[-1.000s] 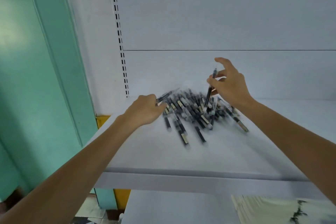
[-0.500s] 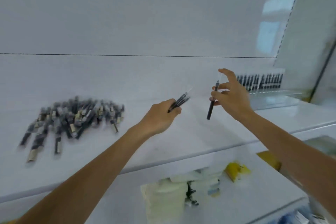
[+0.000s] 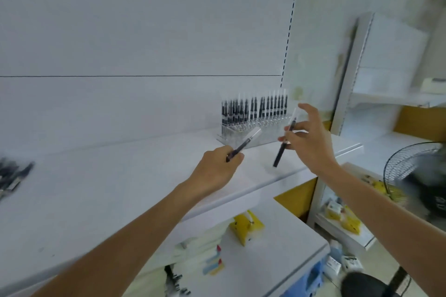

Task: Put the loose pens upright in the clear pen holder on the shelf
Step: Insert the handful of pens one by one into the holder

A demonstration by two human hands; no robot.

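Observation:
My left hand (image 3: 217, 167) grips a black pen with a clear cap (image 3: 243, 144), its cap pointing up and right toward the holder. My right hand (image 3: 309, 142) pinches another black pen (image 3: 284, 143) nearly upright between thumb and fingers, index finger raised. The clear pen holder (image 3: 255, 131) stands at the right end of the white shelf (image 3: 108, 188), just beyond both hands, with several black pens upright in its back rows. The pile of loose pens (image 3: 12, 176) lies at the far left edge of the view.
A slotted upright (image 3: 288, 31) marks the shelf's right end. Below is a lower shelf (image 3: 277, 236) with yellow packets (image 3: 246, 226) and stationery. A black fan (image 3: 415, 176) stands at the right, beside another shelf unit (image 3: 376, 60).
My view has swung right; the pen pile has slid to the left edge and the holder is now close in front. Both hands carried their pens toward the holder.

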